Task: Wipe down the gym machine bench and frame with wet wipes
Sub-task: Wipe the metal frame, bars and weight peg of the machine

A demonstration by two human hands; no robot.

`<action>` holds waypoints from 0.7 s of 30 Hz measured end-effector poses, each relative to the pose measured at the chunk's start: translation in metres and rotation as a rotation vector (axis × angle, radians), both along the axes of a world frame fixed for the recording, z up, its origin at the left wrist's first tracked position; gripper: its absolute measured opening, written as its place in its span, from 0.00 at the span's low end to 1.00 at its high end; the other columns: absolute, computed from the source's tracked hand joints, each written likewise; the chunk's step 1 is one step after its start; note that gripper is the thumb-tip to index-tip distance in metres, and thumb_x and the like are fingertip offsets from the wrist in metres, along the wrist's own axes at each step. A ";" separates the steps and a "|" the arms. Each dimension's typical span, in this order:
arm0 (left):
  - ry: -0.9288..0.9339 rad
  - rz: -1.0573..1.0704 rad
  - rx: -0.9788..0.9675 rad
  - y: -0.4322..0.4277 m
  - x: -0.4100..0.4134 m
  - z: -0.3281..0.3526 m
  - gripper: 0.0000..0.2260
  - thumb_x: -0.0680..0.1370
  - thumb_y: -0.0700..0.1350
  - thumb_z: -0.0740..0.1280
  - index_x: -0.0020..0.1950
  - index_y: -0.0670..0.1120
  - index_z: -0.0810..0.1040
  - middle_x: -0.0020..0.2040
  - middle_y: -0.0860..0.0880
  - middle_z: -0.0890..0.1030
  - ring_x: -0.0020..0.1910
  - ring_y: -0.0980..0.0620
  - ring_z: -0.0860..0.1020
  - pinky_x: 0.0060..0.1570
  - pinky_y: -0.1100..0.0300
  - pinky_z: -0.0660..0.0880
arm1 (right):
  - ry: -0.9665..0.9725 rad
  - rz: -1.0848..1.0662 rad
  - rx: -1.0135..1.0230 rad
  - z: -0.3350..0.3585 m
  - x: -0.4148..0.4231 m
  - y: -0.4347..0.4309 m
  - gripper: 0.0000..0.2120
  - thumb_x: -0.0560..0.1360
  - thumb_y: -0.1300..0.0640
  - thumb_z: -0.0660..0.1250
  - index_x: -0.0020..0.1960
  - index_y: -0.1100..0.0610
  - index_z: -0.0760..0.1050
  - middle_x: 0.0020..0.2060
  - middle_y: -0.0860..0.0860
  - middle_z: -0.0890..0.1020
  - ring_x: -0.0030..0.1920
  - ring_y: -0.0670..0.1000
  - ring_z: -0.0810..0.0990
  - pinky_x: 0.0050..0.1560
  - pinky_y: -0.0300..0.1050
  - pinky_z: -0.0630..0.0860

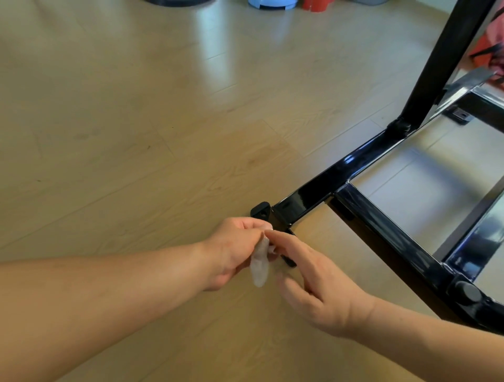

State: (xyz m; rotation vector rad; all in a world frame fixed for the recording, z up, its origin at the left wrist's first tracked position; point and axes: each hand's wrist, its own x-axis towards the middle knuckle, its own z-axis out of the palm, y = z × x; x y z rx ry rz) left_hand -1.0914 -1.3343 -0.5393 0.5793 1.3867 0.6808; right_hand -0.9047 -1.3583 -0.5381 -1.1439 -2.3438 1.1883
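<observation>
A glossy black machine frame (pixel 362 163) lies on the wooden floor at the right, with a slanted upright post (pixel 441 60) rising from it. A crumpled white wet wipe (pixel 259 263) hangs just in front of the frame's near corner foot (pixel 260 210). My left hand (pixel 234 250) pinches the wipe at its top. My right hand (pixel 308 283) reaches in from the right, its fingers fairly straight, with the fingertips touching the wipe's top edge. The bench is out of view.
Light wood floor (pixel 122 122) spreads to the left and behind. A blue stool base (pixel 272 4), a red object (pixel 316 5) and a dark round base (pixel 177 2) stand along the far edge. Orange-red fabric (pixel 491 43) shows behind the post.
</observation>
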 end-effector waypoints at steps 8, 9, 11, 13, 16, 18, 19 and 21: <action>0.568 0.234 0.043 0.032 -0.019 -0.005 0.07 0.79 0.48 0.73 0.49 0.45 0.81 0.48 0.49 0.83 0.46 0.51 0.80 0.45 0.58 0.74 | -0.411 -0.160 0.555 -0.009 -0.003 0.063 0.25 0.85 0.46 0.49 0.79 0.51 0.68 0.79 0.49 0.66 0.82 0.51 0.57 0.82 0.54 0.51; 0.547 0.282 0.043 0.036 -0.010 -0.004 0.07 0.79 0.48 0.73 0.47 0.45 0.81 0.46 0.49 0.83 0.45 0.51 0.80 0.41 0.60 0.72 | -0.486 -0.157 0.530 -0.015 -0.002 0.070 0.27 0.86 0.44 0.45 0.81 0.50 0.63 0.81 0.48 0.61 0.83 0.50 0.49 0.83 0.54 0.42; 0.448 0.438 0.044 0.042 0.014 -0.007 0.08 0.78 0.49 0.74 0.44 0.45 0.83 0.41 0.50 0.84 0.42 0.51 0.81 0.36 0.63 0.71 | -0.532 -0.166 0.523 -0.028 0.002 0.081 0.29 0.85 0.42 0.41 0.82 0.49 0.59 0.82 0.48 0.58 0.83 0.51 0.44 0.82 0.55 0.36; 0.315 0.627 0.021 0.038 0.044 -0.015 0.07 0.78 0.50 0.74 0.44 0.48 0.84 0.40 0.51 0.86 0.39 0.52 0.83 0.36 0.63 0.74 | -0.490 -0.165 0.562 -0.038 0.009 0.087 0.28 0.86 0.42 0.42 0.81 0.48 0.62 0.81 0.48 0.62 0.83 0.52 0.49 0.82 0.58 0.41; 0.045 0.791 -0.033 0.023 0.085 -0.024 0.09 0.82 0.54 0.67 0.53 0.51 0.84 0.47 0.53 0.86 0.43 0.57 0.84 0.44 0.60 0.79 | -0.381 -0.195 0.602 -0.051 0.014 0.091 0.25 0.87 0.43 0.47 0.78 0.49 0.69 0.77 0.48 0.70 0.82 0.52 0.57 0.82 0.60 0.50; -0.211 0.764 0.048 0.013 0.102 -0.036 0.18 0.82 0.60 0.62 0.66 0.54 0.81 0.61 0.53 0.84 0.57 0.60 0.82 0.63 0.56 0.76 | -0.282 -0.235 0.607 -0.056 0.013 0.092 0.24 0.87 0.45 0.49 0.75 0.50 0.73 0.74 0.48 0.74 0.81 0.52 0.61 0.81 0.60 0.53; -0.297 0.738 0.121 0.007 0.107 -0.040 0.23 0.80 0.64 0.62 0.71 0.55 0.77 0.68 0.53 0.80 0.65 0.59 0.79 0.71 0.52 0.71 | -0.259 -0.238 0.617 -0.058 0.013 0.093 0.23 0.86 0.46 0.50 0.75 0.51 0.73 0.74 0.48 0.74 0.81 0.52 0.61 0.81 0.59 0.53; -0.318 0.677 0.252 -0.002 0.111 -0.049 0.31 0.77 0.70 0.63 0.77 0.57 0.71 0.75 0.55 0.73 0.75 0.57 0.70 0.77 0.49 0.61 | -0.254 -0.199 0.643 -0.059 0.019 0.095 0.22 0.86 0.47 0.50 0.76 0.50 0.72 0.75 0.46 0.73 0.81 0.50 0.61 0.81 0.56 0.52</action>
